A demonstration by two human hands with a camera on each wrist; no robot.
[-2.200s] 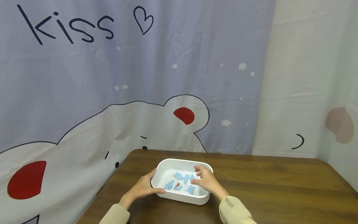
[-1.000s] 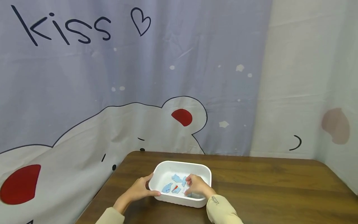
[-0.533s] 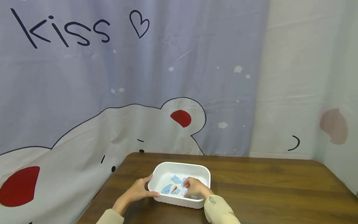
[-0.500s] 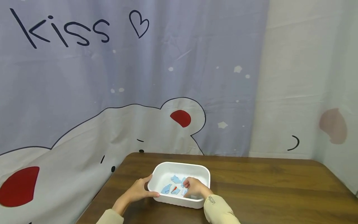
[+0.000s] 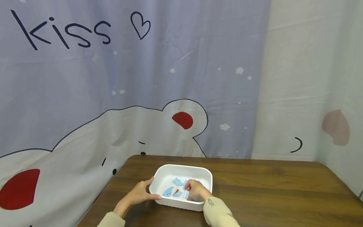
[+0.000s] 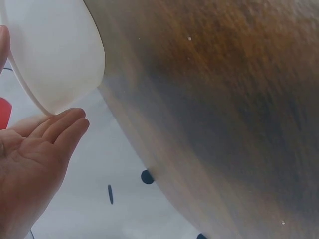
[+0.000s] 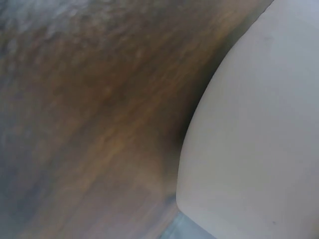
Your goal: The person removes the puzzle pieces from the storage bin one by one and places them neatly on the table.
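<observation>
A white plastic basin [image 5: 181, 204] stands on the wooden table. My left hand [image 5: 139, 193] grips its left end, thumb over the near rim and fingers along the outer wall. In the left wrist view the fingers of that hand [image 6: 37, 164] lie against the basin [image 6: 60, 55]. Several flat, light-blue irregular pieces [image 5: 168, 191] lie inside, one piece [image 5: 177, 193] with a red mark. My right hand [image 5: 196, 190] reaches in at the right, its bent fingers down among the pieces. I cannot tell whether it pinches one. Only the basin's outside wall [image 7: 254, 139] shows in the right wrist view.
The brown wooden table [image 5: 269, 189] stretches to the right of the basin, with its left edge close to my left arm. A printed curtain [image 5: 158, 69] hangs behind, with a cartoon bear and lettering.
My right hand has gone from spread above the right-hand pieces down into the basin, fingers drawn together. My left hand keeps its place on the basin. The head view has shifted slightly.
</observation>
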